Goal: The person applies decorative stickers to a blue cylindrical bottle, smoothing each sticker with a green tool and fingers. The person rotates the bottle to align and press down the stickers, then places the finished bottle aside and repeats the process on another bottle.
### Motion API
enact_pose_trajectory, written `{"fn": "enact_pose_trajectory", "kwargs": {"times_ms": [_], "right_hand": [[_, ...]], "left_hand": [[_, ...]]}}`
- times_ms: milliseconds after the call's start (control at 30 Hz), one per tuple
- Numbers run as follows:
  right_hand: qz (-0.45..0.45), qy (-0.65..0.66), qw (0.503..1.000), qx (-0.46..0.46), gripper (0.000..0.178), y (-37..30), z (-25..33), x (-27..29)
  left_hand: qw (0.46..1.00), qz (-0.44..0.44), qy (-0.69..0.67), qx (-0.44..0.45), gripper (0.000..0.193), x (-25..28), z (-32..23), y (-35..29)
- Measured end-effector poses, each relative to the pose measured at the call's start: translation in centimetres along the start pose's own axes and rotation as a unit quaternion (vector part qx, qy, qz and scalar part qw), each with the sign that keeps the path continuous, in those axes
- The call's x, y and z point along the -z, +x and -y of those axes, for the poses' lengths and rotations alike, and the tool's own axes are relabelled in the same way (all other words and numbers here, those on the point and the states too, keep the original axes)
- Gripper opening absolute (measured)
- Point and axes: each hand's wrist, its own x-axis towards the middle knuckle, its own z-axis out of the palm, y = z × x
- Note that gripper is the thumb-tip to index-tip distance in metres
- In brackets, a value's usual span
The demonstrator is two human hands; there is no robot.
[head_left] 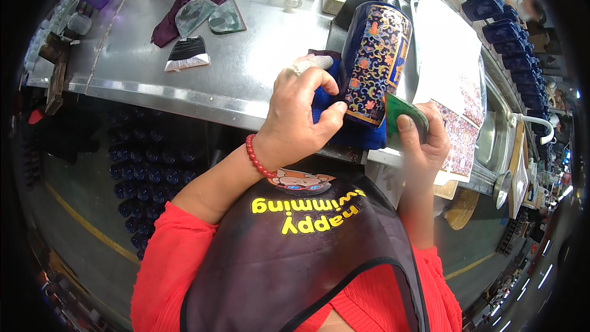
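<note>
A dark blue ceramic bottle with a colourful floral-patterned decal lies on a folded blue cloth at the table's near edge, its neck pointing away. My right hand pinches a flat green scraper, its edge against the bottle's lower right side. My left hand is beside the bottle's lower left, thumb and index finger bent and apart with nothing seen between them. The thumb tip is at the bottle's side; whether it touches, I cannot tell. One left finger wears a pale cover, and the other fingers are partly hidden.
On the metal table lie a purple cloth, greenish scraper pieces and a black-and-white piece. Patterned decal sheets lie right, near a sink. Blue bottles stand below left and along the right.
</note>
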Motion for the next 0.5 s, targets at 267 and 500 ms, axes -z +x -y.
{"fn": "enact_pose_trajectory", "kwargs": {"times_ms": [267, 500], "right_hand": [[-0.001, -0.005, 1.000, -0.009, 0.015, 0.0, 0.0, 0.0], [-0.006, 0.008, 1.000, -0.011, 0.014, -0.1, -0.4, 0.0]], "left_hand": [[0.998, 0.017, -0.048, 0.035, 0.020, 0.1, 0.3, -0.1], [0.997, 0.011, -0.058, 0.047, 0.034, -0.8, 1.1, -1.0]]}}
